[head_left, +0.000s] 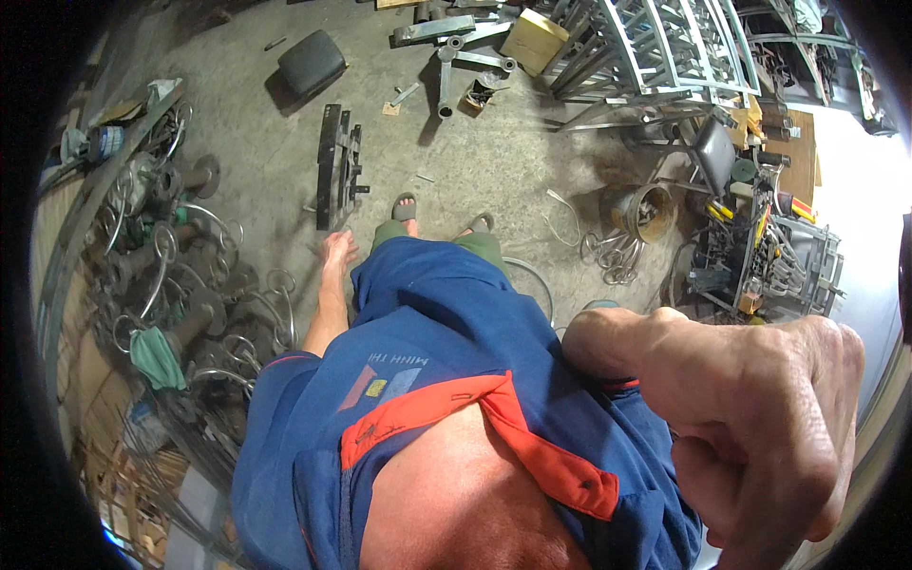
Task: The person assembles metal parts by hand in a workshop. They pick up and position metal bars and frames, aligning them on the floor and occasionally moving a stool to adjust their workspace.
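The right hand (pixel 760 418) looms curled and empty near the lens; the left hand (pixel 337 252) hangs open above the concrete floor (pixel 256 142).

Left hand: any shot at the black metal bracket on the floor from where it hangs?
Probably not as is. The left hand hangs open beside the leg, well above the black metal bracket on the concrete floor. Nothing blocks it; bending down looks necessary.

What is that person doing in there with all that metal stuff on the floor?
Right now the person is standing on a concrete floor and holding nothing. The right hand is raised close to the camera with its fingers curled in. The left hand hangs open by the side, touching nothing. To the left lies a heap of curled metal pieces, a black metal frame lies ahead of the feet, and a rusty bucket sits to the right.
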